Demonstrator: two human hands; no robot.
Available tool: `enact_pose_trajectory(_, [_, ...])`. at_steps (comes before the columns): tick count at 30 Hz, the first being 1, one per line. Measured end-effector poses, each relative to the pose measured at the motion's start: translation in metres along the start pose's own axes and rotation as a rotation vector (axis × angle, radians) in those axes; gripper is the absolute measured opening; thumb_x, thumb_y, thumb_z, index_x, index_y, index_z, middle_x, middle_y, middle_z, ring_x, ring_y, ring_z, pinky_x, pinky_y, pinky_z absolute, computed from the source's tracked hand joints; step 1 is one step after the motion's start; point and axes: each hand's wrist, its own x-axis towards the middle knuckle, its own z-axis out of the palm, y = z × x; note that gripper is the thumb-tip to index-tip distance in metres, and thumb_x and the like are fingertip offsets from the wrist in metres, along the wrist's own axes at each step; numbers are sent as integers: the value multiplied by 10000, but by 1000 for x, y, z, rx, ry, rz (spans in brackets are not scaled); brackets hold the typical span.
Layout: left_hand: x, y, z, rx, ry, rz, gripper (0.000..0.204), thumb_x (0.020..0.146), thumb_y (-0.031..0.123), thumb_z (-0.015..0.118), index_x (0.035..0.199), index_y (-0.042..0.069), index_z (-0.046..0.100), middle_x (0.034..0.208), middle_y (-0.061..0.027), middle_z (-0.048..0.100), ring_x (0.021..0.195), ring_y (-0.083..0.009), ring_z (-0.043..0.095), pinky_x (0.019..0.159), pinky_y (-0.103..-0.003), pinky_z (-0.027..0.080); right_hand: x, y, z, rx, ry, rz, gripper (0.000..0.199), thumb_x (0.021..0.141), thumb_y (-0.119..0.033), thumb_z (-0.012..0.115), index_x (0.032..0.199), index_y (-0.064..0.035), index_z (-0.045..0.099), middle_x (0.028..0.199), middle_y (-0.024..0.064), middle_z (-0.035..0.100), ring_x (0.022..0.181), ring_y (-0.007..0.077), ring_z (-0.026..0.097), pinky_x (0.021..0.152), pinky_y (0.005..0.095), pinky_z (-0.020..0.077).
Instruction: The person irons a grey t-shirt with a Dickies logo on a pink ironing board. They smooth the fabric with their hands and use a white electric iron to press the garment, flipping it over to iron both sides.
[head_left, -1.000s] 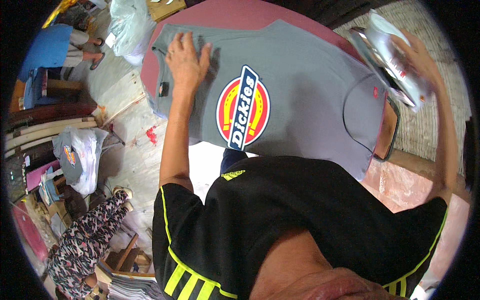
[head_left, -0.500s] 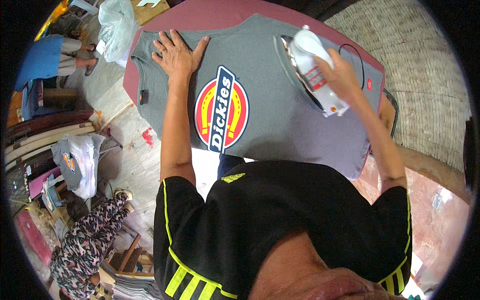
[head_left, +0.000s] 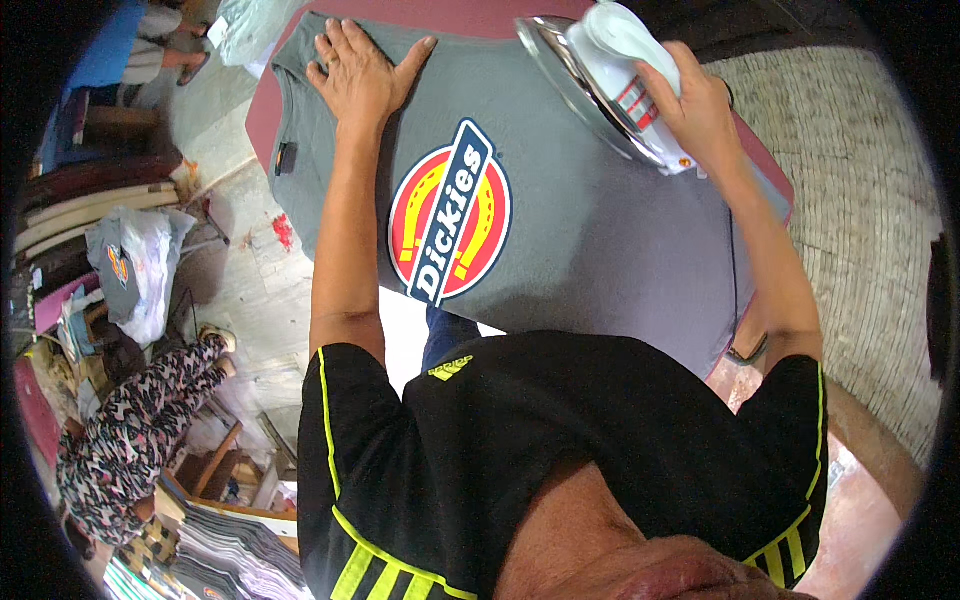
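Note:
A grey shirt (head_left: 560,235) with a round red and yellow horseshoe print (head_left: 450,215) lies spread over a maroon padded board (head_left: 262,130). My left hand (head_left: 362,78) rests flat near the shirt's far left part, its fingers spread on the cloth. At the far right, my right hand (head_left: 695,105) is wrapped round the handle of a white clothes iron (head_left: 605,55). The iron's shiny metal base shows along its left side, tilted toward me. Whether the base touches the cloth I cannot tell.
A dark cord (head_left: 736,265) runs down the shirt's right edge. A woven mat (head_left: 850,180) covers the right side. On the left are a plastic-wrapped grey garment (head_left: 125,265), a bending person in patterned clothes (head_left: 150,440) and stacked folded cloth (head_left: 235,555). Another person's legs (head_left: 165,50) show at the far left.
My right hand has moved the iron farther from me and slightly left, and more of its metal base shows. My left hand stays flat on the shirt. The whole view has shifted a little.

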Motion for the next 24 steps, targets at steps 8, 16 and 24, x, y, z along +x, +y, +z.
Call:
enact_pose_trajectory(8, [6,-12,-25,243,-145,-58,631,999,441,437,1496,57,382,1585,-128,332,1438,-343,328,1151,-553,232,86,-67,41,-82,-194,-344,345,913,-315,656,963,-1,523,822,299,635,803,484,636,669,516,511])
enact_pose_trajectory(16, [14,-36,-13,245,-135,-27,621,1010,408,402,1511,45,350,1599,-125,311,1473,-311,285,1175,-529,194,52,-11,30,-177,-265,-207,432,968,-399,597,1258,-80,576,929,228,704,840,393,705,749,432,551])
enact_pose_trajectory(24, [12,-38,-6,254,-88,-27,581,1004,384,420,1496,75,389,1581,-123,346,1461,-323,306,1165,-525,217,86,-69,44,49,-334,-307,320,908,-293,656,980,-1,548,826,291,636,792,456,653,661,486,508])
